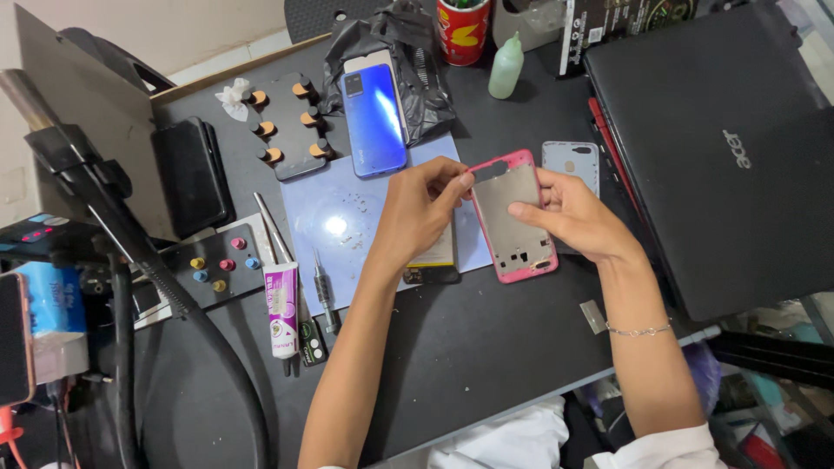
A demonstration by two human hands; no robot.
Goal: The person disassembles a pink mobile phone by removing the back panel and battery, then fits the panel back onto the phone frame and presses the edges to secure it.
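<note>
Two hands hold one pink phone frame (515,221) just above the blue mat (347,226). Your right hand (569,217) grips its side to keep it steady. Your left hand (421,208) pinches its top corner, inside facing you.

surface: dark desk (486,347) | wall: pale, top left (174,26) | light: glare on blue mat (334,226)

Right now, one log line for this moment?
left hand: grips pink phone frame top | right hand: holds its side | over blue mat
</note>
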